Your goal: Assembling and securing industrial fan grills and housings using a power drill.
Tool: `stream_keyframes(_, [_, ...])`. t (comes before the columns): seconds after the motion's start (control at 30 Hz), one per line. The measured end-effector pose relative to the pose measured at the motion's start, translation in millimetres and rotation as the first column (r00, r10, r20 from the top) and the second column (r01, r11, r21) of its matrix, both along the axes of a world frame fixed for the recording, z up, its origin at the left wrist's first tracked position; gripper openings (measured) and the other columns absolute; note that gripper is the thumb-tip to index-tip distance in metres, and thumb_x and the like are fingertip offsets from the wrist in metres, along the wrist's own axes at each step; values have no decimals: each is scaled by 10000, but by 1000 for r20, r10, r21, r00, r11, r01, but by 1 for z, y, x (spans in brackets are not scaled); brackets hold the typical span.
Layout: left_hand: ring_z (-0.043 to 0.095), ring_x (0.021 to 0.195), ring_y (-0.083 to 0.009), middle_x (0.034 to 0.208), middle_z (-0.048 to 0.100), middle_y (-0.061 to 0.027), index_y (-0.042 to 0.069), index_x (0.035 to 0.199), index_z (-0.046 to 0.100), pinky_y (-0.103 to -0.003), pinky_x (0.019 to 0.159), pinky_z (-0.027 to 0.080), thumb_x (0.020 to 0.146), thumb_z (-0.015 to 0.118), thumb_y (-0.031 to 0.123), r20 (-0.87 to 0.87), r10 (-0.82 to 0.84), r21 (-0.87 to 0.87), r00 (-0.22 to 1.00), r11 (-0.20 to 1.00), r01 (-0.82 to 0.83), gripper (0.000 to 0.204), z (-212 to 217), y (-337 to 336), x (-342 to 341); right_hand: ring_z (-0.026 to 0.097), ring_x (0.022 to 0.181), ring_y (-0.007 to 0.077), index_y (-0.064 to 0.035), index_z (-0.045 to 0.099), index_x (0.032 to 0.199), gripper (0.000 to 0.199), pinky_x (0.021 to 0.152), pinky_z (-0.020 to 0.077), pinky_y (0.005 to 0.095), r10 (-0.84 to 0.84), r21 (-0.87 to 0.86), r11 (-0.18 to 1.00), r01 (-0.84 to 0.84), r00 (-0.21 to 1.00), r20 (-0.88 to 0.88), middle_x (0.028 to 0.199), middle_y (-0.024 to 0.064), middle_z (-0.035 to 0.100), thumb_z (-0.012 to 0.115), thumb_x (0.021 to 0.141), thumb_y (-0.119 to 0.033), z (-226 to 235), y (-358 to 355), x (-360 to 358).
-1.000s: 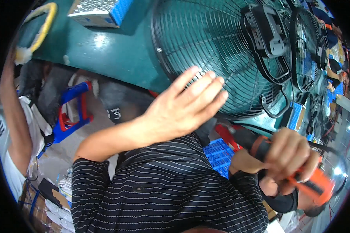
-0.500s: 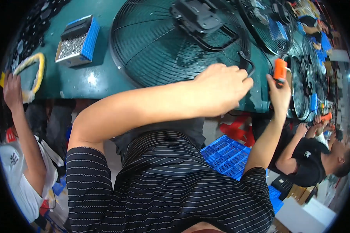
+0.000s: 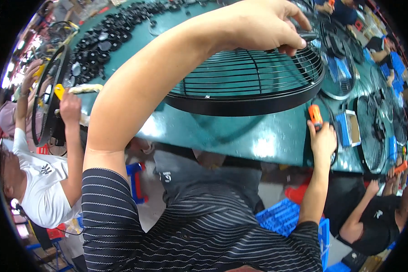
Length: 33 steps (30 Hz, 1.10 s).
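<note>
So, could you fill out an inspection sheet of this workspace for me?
Surface: shiny green tabletop
Job's things: black fan cage; orange-and-black tool
Clutter: heap of small black parts; open blue-sided box
Grippers: left grip at a black handle, hold unclear; right grip closed around the tool
Cables: dark curve beside the right grip, possibly a cord
Surroundings: person in white to the left, person in black to the right

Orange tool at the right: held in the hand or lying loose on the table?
Held: the right hand is closed around the orange tool, whose orange end sticks out beyond the grip.
</note>
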State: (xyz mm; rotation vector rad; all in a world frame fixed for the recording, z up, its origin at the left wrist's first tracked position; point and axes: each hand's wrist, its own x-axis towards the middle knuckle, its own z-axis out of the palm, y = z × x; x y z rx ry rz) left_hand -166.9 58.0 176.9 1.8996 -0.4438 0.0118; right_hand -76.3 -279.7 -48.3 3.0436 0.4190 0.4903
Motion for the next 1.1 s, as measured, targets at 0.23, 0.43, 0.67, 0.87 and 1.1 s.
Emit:
stream_keyframes(0.23, [545,723,-64,750,586,24,-20,1274,595,-212,701,414,923,634,205,115,257,200,959,940,-276,419,36,25,-2,685,822,348,3,600,891,562,757,546,423,-27,83,996,21,998,63,871,193,667,744,793,-531,6,9,14])
stream_keyframes(0.43, [533,723,-54,759,586,29,-42,1232,608,-201,718,406,925,624,193,113,261,150,959,949,-276,386,43,43,-4,514,1198,464,91,537,1235,733,1032,416,457,130,125,982,-141,987,92,1266,351,538,798,762,-403,10,10,-6])
stream_keyframes(0.67, [553,682,-87,726,593,-7,-51,1171,633,-243,652,419,893,629,198,-8,397,309,918,874,-375,373,76,45,8,526,1216,452,37,551,1261,633,1027,438,485,595,464,654,-597,785,171,1301,262,553,802,746,-230,6,50,-92])
stream_keyframes(0.87, [541,691,-165,713,581,-70,-10,897,726,-309,629,426,738,764,602,255,661,628,706,441,-641,634,110,102,47,553,1160,430,36,596,1175,568,978,456,496,634,506,590,-629,749,192,1253,241,577,811,724,-233,-16,75,-117])
stream_keyframes(1.1, [635,820,-203,961,702,-87,114,1172,693,-316,778,509,942,618,298,563,535,749,630,-9,-662,303,145,255,4,565,1143,413,30,642,1029,445,958,448,502,598,497,643,-583,787,151,1153,226,612,779,723,-262,-21,74,-114])
